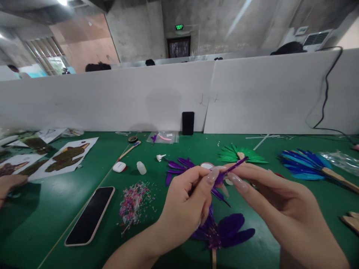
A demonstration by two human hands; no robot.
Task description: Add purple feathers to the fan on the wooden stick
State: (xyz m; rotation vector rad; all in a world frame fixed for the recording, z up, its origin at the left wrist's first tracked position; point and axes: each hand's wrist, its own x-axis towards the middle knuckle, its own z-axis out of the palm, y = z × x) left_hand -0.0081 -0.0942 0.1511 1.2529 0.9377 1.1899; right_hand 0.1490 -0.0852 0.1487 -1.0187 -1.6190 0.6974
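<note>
Above the green table (162, 239), a purple feather (236, 164) is pinched in my left hand (186, 200), its thin end pointing up to the right. Thumb and fingers of my right hand (280, 194) close on the same feather from the other side. Beneath my hands lies a purple feather fan (231, 229) with a wooden stick; my left hand covers part of it. More loose purple feathers (179, 166) are spread just behind. A round white-rimmed item (206, 165) is partly hidden by my fingers.
Left of my hands are a phone (91, 216), colourful bits (134, 201), a small bottle (141, 168) and a white case (119, 167). Green (258, 155) and blue (304, 164) feather fans lie right. Another person's hand (12, 183) is far left. A white partition (126, 97) stands behind.
</note>
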